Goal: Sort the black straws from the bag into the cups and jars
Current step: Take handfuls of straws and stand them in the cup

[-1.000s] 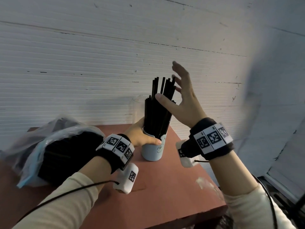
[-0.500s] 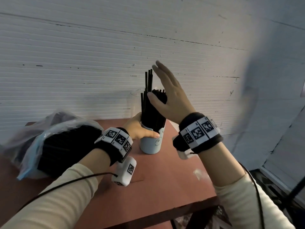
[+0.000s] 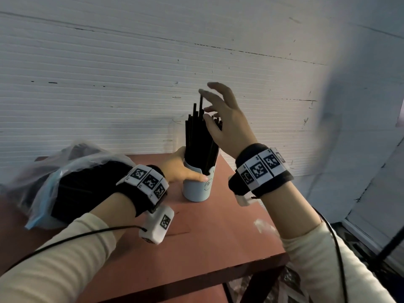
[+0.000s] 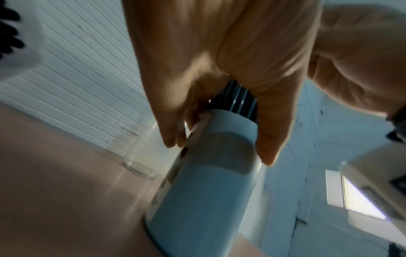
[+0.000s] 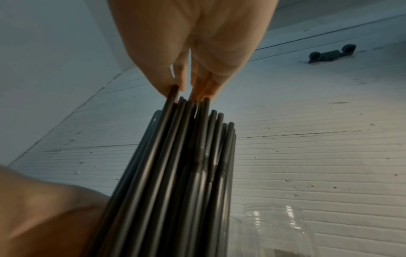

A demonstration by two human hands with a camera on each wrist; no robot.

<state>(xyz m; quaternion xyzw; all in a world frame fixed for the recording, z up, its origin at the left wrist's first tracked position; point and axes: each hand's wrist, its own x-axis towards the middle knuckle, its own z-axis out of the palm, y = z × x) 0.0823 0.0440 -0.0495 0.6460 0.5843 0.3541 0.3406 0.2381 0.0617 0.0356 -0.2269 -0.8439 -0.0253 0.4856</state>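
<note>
From the head view I have the bundle of thin black plastic straws (image 3: 200,138) standing nearly upright in the pale blue cylindrical cup (image 3: 197,186), at the centre of the frame on the reddish-brown desk (image 3: 229,237). Their long axis runs straight up, and several tips stick out above the rest. My right hand (image 3: 225,119) sits just to the right of and above those tips, fingers loosely spread and grasping nothing; in the right wrist view the fingertips (image 5: 167,87) touch the tallest straw ends from above. So the straws lie directly below that hand, and I judge the next move is a downward tap along their length to seat the proud ones level. My left hand (image 3: 181,169) is wrapped round the cup near its rim, steadying it. The clear plastic bag (image 3: 43,178) with the remaining straws lies at the left of the frame, nearer the left hand. A clear glass jar (image 4: 142,156) waits behind the cup.
</note>
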